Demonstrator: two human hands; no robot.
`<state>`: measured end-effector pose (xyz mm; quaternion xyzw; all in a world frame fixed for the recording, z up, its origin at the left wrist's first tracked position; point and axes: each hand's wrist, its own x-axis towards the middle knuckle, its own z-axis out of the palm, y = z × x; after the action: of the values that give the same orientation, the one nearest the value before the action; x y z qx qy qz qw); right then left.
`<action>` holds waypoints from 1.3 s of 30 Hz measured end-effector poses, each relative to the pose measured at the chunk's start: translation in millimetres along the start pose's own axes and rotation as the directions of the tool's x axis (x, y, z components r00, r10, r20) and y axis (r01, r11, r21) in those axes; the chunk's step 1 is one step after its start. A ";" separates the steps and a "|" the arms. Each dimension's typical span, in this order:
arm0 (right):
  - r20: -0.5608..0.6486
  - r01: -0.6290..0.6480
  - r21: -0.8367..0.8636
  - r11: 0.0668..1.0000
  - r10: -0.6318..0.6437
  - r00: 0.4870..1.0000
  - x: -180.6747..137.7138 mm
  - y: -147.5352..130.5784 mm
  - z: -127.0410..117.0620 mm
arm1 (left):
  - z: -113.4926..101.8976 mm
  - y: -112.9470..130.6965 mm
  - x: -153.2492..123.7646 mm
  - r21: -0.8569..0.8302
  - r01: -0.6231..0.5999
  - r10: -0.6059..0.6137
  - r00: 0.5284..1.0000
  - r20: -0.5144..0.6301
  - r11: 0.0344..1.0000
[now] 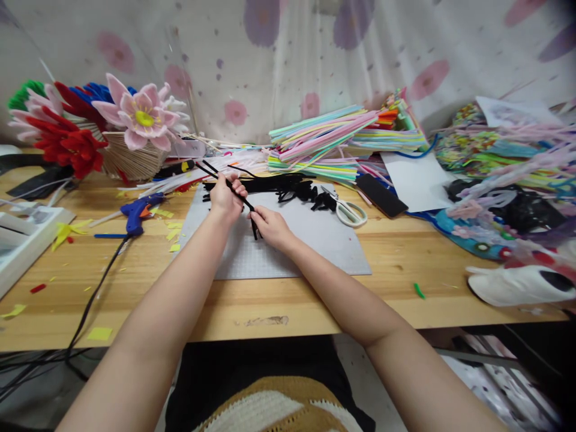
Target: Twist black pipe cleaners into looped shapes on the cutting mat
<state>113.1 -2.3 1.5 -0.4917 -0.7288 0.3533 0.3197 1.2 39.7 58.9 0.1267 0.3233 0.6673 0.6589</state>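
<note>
Black pipe cleaners (239,197) run slantwise between my two hands, above a grey cutting mat (288,264). My left hand (228,198) is closed around them, and their upper ends stick out past it to the upper left. My right hand (271,228) pinches them lower down, with short ends pointing below its fingers. Behind my hands a bundle of black pipe cleaners (270,182) lies at the mat's far edge. Fuzzy black curled pieces (303,192) rest right of it, beside white-handled scissors (351,213).
A blue glue gun (135,213) with its cord lies left. Pink and red pipe-cleaner flowers (144,117) stand at the back left. Pastel pipe cleaners (328,135) are piled behind. A dark phone (381,195), white paper (416,180) and a white shoe-like object (517,285) are on the right.
</note>
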 end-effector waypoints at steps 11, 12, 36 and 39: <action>0.278 -0.288 0.616 0.733 0.139 0.950 4.2 -10.7 4.3 | 8.5 2.7 2.0 0.023 -0.036 0.037 0.999 -0.035 0.999; 0.285 -0.318 0.607 0.729 0.174 0.943 4.3 -10.9 3.9 | 9.1 0.9 1.2 0.030 -0.030 0.031 0.999 -0.038 0.999; 0.315 -0.228 0.396 0.890 0.101 0.944 -3.0 -2.1 14.4 | -9.8 27.9 23.5 -0.015 -0.102 0.098 0.981 -0.167 0.995; 0.319 -0.279 0.408 0.870 0.150 0.936 0.8 -10.8 12.6 | -9.1 28.8 26.0 -0.063 -0.072 0.063 0.990 -0.127 0.995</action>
<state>97.3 -7.0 3.7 -0.4294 -0.6057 0.6098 0.2773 -29.8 64.5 62.6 0.0733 0.3364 0.7065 0.6184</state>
